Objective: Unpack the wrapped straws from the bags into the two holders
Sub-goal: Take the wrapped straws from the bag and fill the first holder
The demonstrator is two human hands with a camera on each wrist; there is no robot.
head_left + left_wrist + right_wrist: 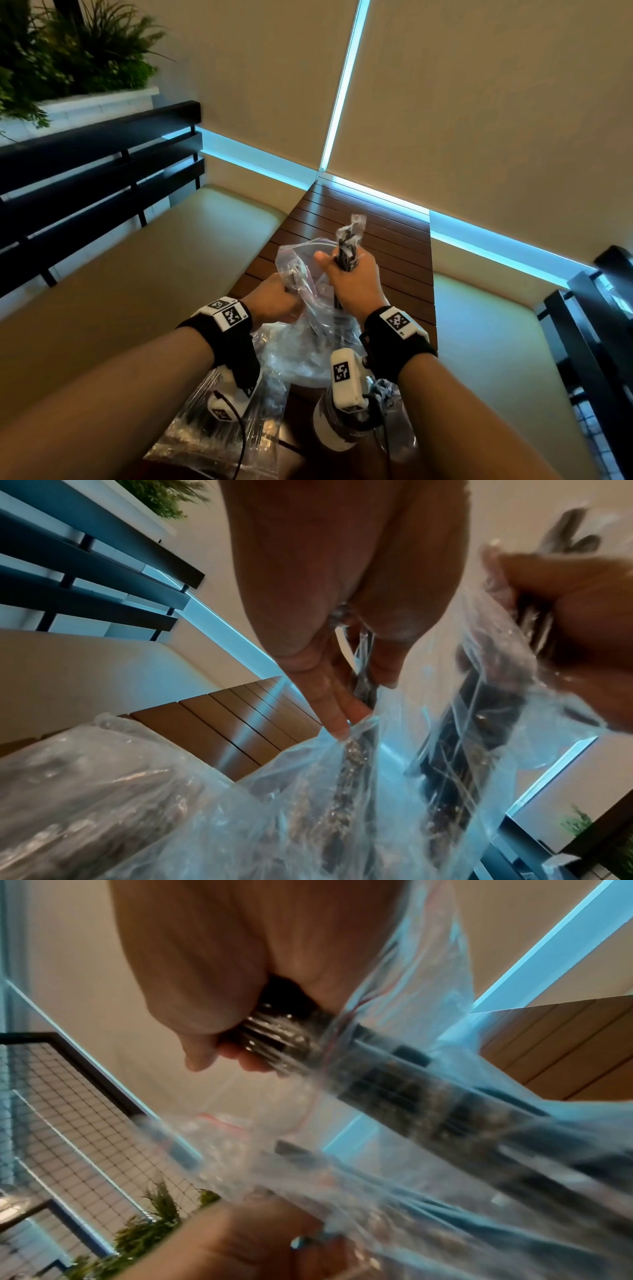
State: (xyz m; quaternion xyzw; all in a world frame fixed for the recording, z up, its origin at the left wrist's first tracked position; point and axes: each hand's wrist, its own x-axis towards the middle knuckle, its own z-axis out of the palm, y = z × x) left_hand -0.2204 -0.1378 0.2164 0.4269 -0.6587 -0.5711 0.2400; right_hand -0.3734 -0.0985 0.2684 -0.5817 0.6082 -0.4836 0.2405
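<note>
Right hand (pixel 352 277): we see it fisted round a bundle of straws (pixel 348 246), half drawn out of the bag (pixel 301 260).
Left hand (pixel 274 298): pinching the bag's edge, held above the table (pixel 394 260).
Second bag (pixel 219 431): lying near us on the table, under our left wrist (contents blurred).
Holder (pixel 330 431): pale, under the right wrist camera, mostly hidden.
Around: 2 cushioned benches (pixel 137 274), a plant (pixel 78 51).

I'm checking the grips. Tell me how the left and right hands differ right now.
The left hand pinches the bag at its edge; the right hand is fisted round a straw bundle. The left sits lower and nearer, the right higher. Both wear tagged wrist cameras.
</note>
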